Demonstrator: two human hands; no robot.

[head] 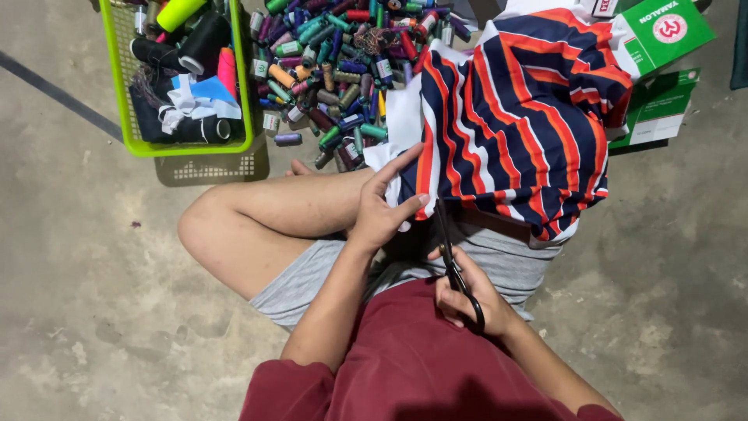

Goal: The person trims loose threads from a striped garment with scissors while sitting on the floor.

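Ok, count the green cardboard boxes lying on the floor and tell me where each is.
2. One green box lies at the top right corner, partly under the striped fabric; a second green box lies just below it, by the cloth's right edge. More may be hidden under the fabric.

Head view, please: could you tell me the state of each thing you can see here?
Striped fabric: draped over the lap, its edge pinched.
Left hand: gripping the fabric's edge.
Right hand: holding the scissors.
Scissors: blades at the fabric's lower edge; open or shut unclear.
Green basket: filled with spools and cloth.
Thread spools: heaped loose on the floor.
Green boxes: partly under the fabric.
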